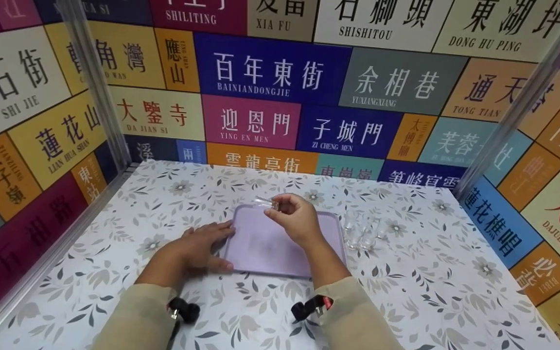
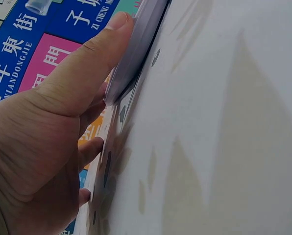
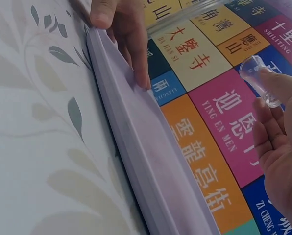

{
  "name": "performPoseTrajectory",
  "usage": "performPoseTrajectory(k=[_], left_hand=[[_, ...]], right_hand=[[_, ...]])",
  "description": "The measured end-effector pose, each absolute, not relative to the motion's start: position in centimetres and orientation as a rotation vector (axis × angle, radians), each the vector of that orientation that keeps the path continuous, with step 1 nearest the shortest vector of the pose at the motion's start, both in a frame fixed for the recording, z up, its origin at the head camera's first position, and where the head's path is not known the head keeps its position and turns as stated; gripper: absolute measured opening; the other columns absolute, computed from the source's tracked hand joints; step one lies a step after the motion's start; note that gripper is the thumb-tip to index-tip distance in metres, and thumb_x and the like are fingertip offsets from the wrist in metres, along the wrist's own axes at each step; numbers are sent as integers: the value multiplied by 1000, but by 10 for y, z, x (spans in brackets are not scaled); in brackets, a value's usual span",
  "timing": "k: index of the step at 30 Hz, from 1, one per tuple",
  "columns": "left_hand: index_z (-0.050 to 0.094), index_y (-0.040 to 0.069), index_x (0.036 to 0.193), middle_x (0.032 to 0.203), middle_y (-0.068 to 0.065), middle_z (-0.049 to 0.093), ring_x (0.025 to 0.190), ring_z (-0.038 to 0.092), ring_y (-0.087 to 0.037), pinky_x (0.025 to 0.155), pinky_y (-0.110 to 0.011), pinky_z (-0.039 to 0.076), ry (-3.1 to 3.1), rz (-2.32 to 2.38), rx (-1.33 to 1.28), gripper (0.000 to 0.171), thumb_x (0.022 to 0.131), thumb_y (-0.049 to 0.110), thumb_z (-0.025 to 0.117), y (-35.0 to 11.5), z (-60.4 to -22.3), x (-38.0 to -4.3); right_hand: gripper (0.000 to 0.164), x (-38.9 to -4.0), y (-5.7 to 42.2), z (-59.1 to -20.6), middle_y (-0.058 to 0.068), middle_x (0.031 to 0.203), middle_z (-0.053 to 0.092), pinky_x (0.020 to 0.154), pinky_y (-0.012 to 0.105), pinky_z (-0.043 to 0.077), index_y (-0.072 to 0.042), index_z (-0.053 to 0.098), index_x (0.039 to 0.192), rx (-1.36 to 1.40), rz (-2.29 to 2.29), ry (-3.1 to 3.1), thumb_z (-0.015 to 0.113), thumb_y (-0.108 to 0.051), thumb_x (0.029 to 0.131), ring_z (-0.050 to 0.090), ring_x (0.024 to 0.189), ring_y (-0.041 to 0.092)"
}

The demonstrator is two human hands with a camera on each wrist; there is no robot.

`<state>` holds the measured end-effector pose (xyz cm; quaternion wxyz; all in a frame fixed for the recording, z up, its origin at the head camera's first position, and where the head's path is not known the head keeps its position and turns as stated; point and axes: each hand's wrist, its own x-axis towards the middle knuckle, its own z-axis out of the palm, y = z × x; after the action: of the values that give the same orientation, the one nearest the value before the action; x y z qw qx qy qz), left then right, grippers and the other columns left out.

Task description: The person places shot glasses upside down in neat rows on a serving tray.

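A pale purple tray (image 1: 270, 243) lies on the patterned tabletop. My left hand (image 1: 197, 248) rests along its left side, fingers extended, with the thumb at the near left corner. In the left wrist view the thumb (image 2: 99, 54) touches the tray's side wall. Above the tray's far part, my right hand (image 1: 294, 218) pinches a small clear shot glass (image 3: 261, 81) between thumb and fingers. The glass is held tilted, its flared end pointing away from the palm in the right wrist view.
Several similar clear glasses (image 1: 365, 236) stand close together just right of the tray. The floral tabletop (image 1: 430, 291) is bordered at the back and sides by walls of coloured street-name signs (image 1: 270, 68). Clear upright posts (image 1: 97, 82) stand at the back corners.
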<state>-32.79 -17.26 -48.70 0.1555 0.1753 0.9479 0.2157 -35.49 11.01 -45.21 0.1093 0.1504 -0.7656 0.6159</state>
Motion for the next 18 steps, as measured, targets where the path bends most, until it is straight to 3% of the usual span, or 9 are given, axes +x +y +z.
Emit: performPoseTrajectory(k=[12, 18], left_hand=[[27, 49, 151, 164, 25, 12, 156, 8, -20, 122, -65, 0, 2726, 604, 529, 104, 63, 79, 71, -174, -486, -327], [27, 49, 152, 165, 22, 13, 156, 8, -20, 122, -66, 1, 2728, 606, 548, 103, 63, 79, 71, -176, -488, -327]], right_hand=[[34, -356, 77, -471, -1, 99, 66, 75, 23, 58, -22, 74, 116, 596, 1561, -2411, 79, -34, 84, 64, 86, 11], [34, -350, 67, -476, -2, 100, 69, 78, 26, 58, -21, 74, 116, 608, 1545, -2515, 80, -27, 83, 66, 87, 12]])
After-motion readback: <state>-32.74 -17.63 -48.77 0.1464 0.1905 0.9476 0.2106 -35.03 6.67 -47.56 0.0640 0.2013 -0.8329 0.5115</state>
